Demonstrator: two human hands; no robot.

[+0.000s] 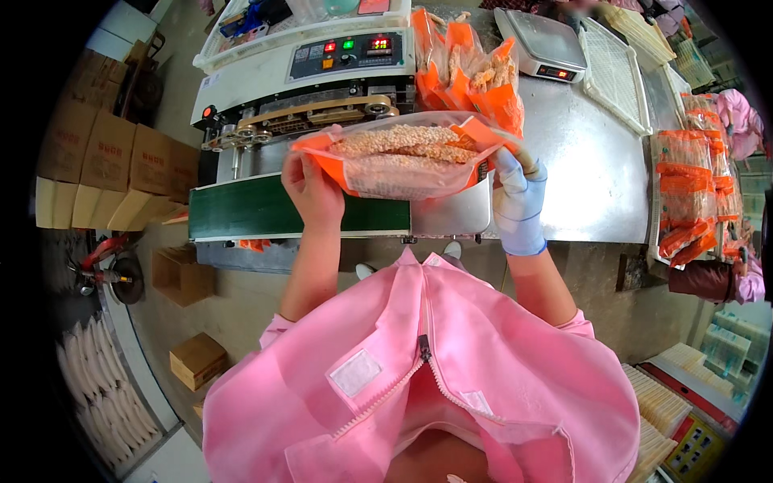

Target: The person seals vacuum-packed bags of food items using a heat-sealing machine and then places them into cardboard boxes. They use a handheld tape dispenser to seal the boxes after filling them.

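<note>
Stretched between both hands is a clear and orange plastic food bag (pixel 392 172) with several long, grain-coated snack sticks (pixel 401 145) inside. My left hand (pixel 314 187), bare, pinches the bag's left end. Its right end is gripped by my right hand (pixel 519 196), which wears a pale blue glove with some fingertips uncovered. The bag hangs above the green conveyor belt (pixel 253 211) and the front of a band sealing machine (pixel 302 84). Just behind it, several more orange bags (pixel 468 72) stand upright, with snack sticks showing in them.
A digital scale (pixel 540 45) stands on the steel table (pixel 586 181), beside a white mesh tray (pixel 616 72). Filled orange bags (pixel 685 175) are stacked at the right. A white basket (pixel 208 57) rests on the sealer. Cardboard boxes (pixel 109 151) line the left; other people in pink (pixel 740 118) are at far right.
</note>
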